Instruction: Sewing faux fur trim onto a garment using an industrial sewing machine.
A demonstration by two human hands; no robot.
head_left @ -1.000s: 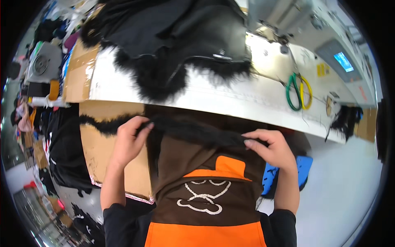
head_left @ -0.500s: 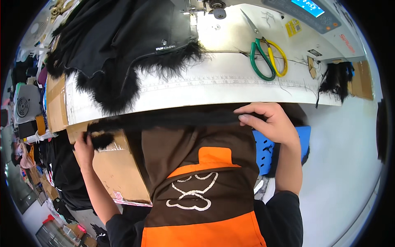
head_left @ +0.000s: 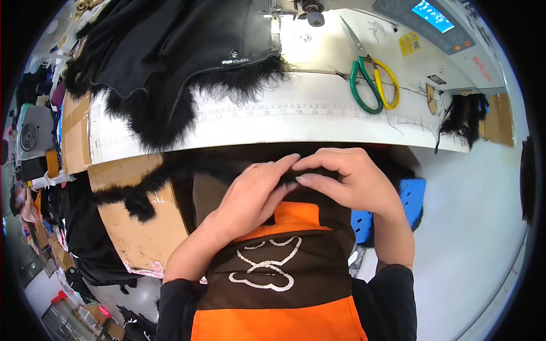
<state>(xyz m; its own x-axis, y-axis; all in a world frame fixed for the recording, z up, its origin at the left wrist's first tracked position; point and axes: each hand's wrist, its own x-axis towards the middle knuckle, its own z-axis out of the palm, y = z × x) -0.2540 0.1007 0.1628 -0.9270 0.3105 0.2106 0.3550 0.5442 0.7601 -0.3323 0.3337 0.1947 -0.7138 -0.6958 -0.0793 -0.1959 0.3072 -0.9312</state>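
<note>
In front of my apron, just below the table's near edge, my left hand [head_left: 250, 196] and my right hand [head_left: 350, 179] meet with their fingertips almost touching. Both are closed in a pinch on a black fluffy fur strip [head_left: 153, 181], which is mostly hidden under the fingers. From my left hand the strip trails leftward, its loose end lying over a cardboard box [head_left: 136, 233]. Above it, on the sewing table [head_left: 239, 126], lies a black garment [head_left: 205, 45] edged with black fur, touched by neither hand.
Scissors [head_left: 372, 85] with green and yellow handles lie right of the sewing machine's presser foot [head_left: 276, 25]. A control panel [head_left: 435, 23] is at the far right. Black fur scraps [head_left: 463, 116] hang at the table's right end. A blue perforated pedal [head_left: 412, 196] shows below.
My left hand has let go of the strip's far left end and moved right, beside my right hand. The left end of the strip now drops onto the box. My right hand has shifted slightly left.
</note>
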